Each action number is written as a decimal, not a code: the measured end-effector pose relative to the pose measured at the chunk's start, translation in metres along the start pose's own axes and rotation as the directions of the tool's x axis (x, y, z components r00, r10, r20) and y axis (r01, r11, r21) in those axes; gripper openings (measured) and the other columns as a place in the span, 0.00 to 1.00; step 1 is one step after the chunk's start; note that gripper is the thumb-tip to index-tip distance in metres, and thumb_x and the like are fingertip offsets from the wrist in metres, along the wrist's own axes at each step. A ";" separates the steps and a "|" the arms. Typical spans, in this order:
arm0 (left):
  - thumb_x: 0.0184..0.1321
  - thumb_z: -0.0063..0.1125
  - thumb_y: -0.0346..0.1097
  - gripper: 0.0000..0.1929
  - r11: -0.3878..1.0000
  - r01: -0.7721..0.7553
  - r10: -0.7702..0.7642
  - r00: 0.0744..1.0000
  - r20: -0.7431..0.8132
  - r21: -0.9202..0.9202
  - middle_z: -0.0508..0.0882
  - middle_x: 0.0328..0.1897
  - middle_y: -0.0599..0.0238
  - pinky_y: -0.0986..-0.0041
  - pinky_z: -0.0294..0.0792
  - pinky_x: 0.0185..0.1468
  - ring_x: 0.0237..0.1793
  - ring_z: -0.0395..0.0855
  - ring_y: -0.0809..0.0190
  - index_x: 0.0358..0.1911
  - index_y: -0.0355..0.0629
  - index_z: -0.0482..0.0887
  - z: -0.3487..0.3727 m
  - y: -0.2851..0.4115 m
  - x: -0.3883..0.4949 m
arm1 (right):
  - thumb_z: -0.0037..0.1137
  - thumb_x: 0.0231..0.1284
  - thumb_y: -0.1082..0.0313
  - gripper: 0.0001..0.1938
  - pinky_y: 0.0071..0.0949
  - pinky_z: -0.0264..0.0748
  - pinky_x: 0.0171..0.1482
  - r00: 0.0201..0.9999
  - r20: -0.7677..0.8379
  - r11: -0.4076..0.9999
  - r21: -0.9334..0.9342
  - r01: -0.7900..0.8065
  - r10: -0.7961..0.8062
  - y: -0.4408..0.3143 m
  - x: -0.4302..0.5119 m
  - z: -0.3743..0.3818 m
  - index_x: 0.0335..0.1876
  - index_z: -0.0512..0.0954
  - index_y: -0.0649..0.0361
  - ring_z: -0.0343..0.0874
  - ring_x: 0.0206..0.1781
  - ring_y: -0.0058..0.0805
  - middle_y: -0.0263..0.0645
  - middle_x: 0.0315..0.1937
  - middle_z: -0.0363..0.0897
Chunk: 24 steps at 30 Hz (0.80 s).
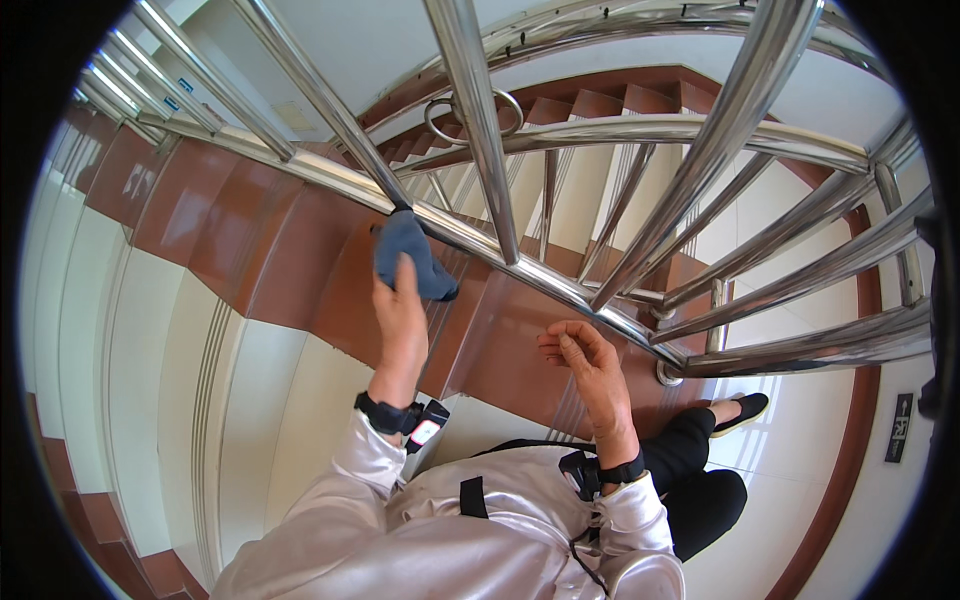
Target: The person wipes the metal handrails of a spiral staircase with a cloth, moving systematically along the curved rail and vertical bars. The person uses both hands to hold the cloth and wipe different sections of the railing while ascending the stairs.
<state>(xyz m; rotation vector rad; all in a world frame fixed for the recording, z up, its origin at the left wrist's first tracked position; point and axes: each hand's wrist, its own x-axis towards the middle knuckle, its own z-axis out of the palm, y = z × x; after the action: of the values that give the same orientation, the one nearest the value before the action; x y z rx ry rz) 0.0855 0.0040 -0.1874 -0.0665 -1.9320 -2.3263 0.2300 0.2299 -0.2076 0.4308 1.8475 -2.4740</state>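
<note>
My left hand (400, 315) grips a blue-grey cloth (409, 251) with dark edges. The cloth is at the foot of a shiny metal baluster (330, 105), against the bottom rail (469, 244) of the stair railing. Whether it wraps around the post is hidden. To the right, my right hand (589, 360) is raised above the red-brown tiled stair edge (487, 337). Its fingers are curled with the thumb near the fingertips, and nothing shows between them.
Cream stair treads (277, 405) with dark grooved strips climb to the left. Beyond the railing, another flight (600, 169) curves past. A metal ring (439, 120) sits behind one baluster. At right are a floor landing (795, 427) and a wall sign (898, 427).
</note>
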 end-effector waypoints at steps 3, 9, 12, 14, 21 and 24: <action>0.81 0.49 0.49 0.17 0.818 0.153 -0.177 0.984 0.011 -0.555 0.83 0.56 0.69 0.66 0.69 0.66 0.55 0.79 0.62 0.60 0.46 0.78 0.011 0.000 0.036 | 0.51 0.81 0.66 0.11 0.25 0.78 0.56 1.000 0.000 1.000 0.003 0.024 -0.024 0.005 0.004 0.001 0.57 0.79 0.64 0.84 0.52 0.26 0.38 0.49 0.86; 0.82 0.41 0.57 0.21 0.678 0.298 -0.238 0.954 0.183 -0.672 0.80 0.64 0.72 0.65 0.64 0.70 0.61 0.74 0.64 0.62 0.54 0.76 0.064 -0.042 0.013 | 0.51 0.80 0.71 0.09 0.25 0.79 0.54 0.999 -0.002 0.998 -0.033 0.050 -0.050 0.002 0.008 0.015 0.57 0.78 0.65 0.83 0.52 0.24 0.38 0.48 0.85; 0.82 0.39 0.58 0.24 0.597 0.445 -0.313 0.895 0.317 -0.667 0.78 0.68 0.69 0.64 0.63 0.72 0.64 0.74 0.61 0.68 0.51 0.74 0.071 -0.053 -0.003 | 0.54 0.76 0.73 0.10 0.26 0.80 0.52 0.987 -0.045 0.936 -0.326 0.129 -0.152 -0.023 0.016 0.027 0.57 0.77 0.66 0.83 0.53 0.28 0.42 0.49 0.84; 0.82 0.39 0.59 0.25 0.604 0.384 -0.285 0.922 0.260 -0.698 0.80 0.66 0.67 0.63 0.64 0.72 0.63 0.76 0.60 0.66 0.49 0.75 0.060 -0.044 0.009 | 0.57 0.72 0.75 0.14 0.31 0.80 0.53 0.938 -0.053 0.830 -0.486 0.274 -0.342 -0.047 0.025 0.041 0.60 0.75 0.66 0.83 0.55 0.37 0.47 0.53 0.82; 0.81 0.46 0.56 0.22 0.815 0.006 -0.109 0.984 -0.144 -0.579 0.84 0.58 0.67 0.61 0.69 0.69 0.59 0.80 0.60 0.60 0.46 0.79 0.018 0.009 0.084 | 0.58 0.71 0.73 0.23 0.42 0.77 0.57 0.688 0.102 0.571 -0.477 0.668 -0.719 -0.105 0.081 0.097 0.69 0.68 0.59 0.81 0.53 0.51 0.52 0.51 0.78; 0.81 0.46 0.56 0.23 0.761 0.099 -0.195 0.977 -0.081 -0.642 0.82 0.63 0.68 0.60 0.66 0.73 0.65 0.77 0.61 0.63 0.46 0.77 0.033 0.000 0.066 | 0.55 0.76 0.69 0.17 0.39 0.78 0.51 0.785 0.054 0.704 -0.407 0.581 -0.617 -0.102 0.099 0.107 0.65 0.68 0.58 0.82 0.46 0.48 0.49 0.45 0.79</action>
<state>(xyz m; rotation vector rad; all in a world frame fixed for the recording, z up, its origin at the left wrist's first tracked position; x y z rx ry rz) 0.0190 0.0328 -0.1744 0.1992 -1.0324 -2.8915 0.0936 0.1733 -0.1070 -0.1248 2.8296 -2.2775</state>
